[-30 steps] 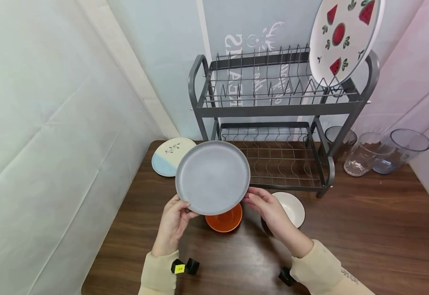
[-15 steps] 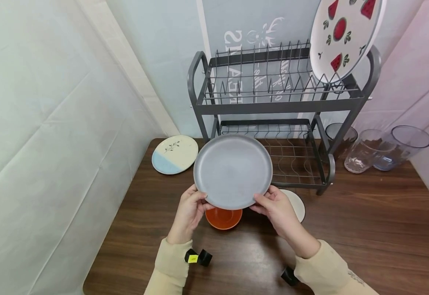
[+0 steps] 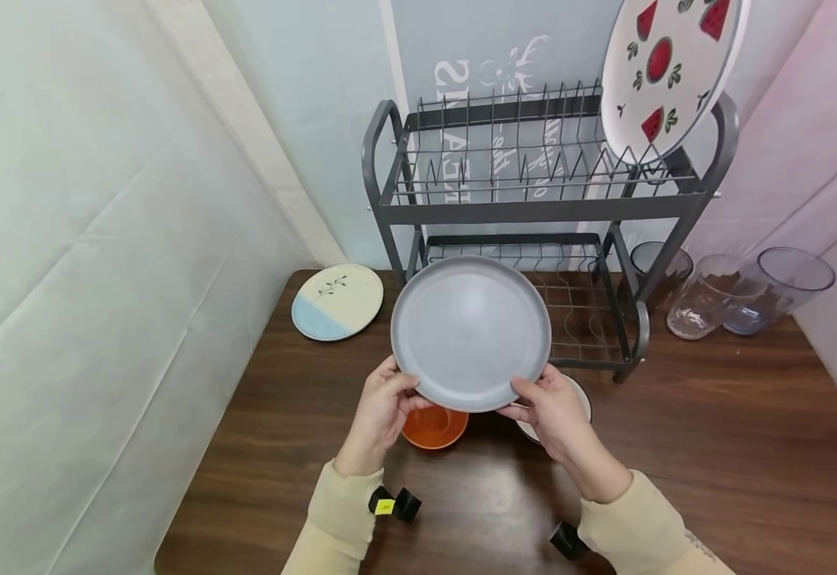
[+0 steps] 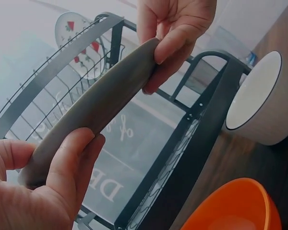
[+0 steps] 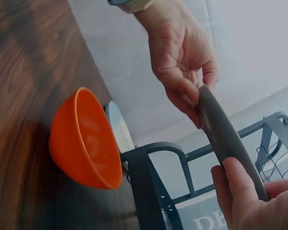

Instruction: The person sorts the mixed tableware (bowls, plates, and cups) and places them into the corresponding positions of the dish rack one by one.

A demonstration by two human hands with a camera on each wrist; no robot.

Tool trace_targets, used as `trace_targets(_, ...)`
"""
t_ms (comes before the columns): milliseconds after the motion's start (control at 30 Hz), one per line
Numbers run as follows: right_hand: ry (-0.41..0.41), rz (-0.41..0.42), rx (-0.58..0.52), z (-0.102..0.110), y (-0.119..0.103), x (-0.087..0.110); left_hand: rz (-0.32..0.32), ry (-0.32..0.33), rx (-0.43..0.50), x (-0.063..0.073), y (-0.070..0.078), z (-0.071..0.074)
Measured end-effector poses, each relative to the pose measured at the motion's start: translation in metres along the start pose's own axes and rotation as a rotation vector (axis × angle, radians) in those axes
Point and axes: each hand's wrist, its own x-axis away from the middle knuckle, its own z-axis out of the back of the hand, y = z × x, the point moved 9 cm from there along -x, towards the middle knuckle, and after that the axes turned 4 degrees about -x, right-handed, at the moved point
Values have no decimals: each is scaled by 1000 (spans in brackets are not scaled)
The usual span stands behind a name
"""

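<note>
A round grey plate is held up in front of the dish rack, its flat face toward the head camera. My left hand pinches its lower left rim, thumb on the face and fingers behind. At the lower right rim my right hand grips it the same way. Both wrist views show the plate edge-on, between thumb and fingers of each hand. Beneath it on the table are an orange bowl and a white bowl with a dark rim, partly hidden by the right hand in the head view.
The two-tier dark dish rack stands at the back, a watermelon-patterned plate upright at its top right. A cream and blue plate lies at the table's back left. Several glasses stand right of the rack, on the wooden table.
Both hands have carried the grey plate to the right, mostly in the first half second. The right hand's grip has shifted, its thumb now on the plate's face.
</note>
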Motion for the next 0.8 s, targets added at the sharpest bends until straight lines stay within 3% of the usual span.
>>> trace_targets(233, -20, -38, -40, 8, 4, 0, 14, -56, -44, -2, -5, -6)
trace_targets(500, -43, -21, -94, 14, 7, -1, 22, -92, -90, -3, -9, -10)
trace_targets(700, -27, -5, -133, 19, 7, 2, 28, -91, -160, -5, -12, -12)
trace_targets(800, -19, 12, -137, 21, 5, 4, -5, -69, -179, -8, -9, -11)
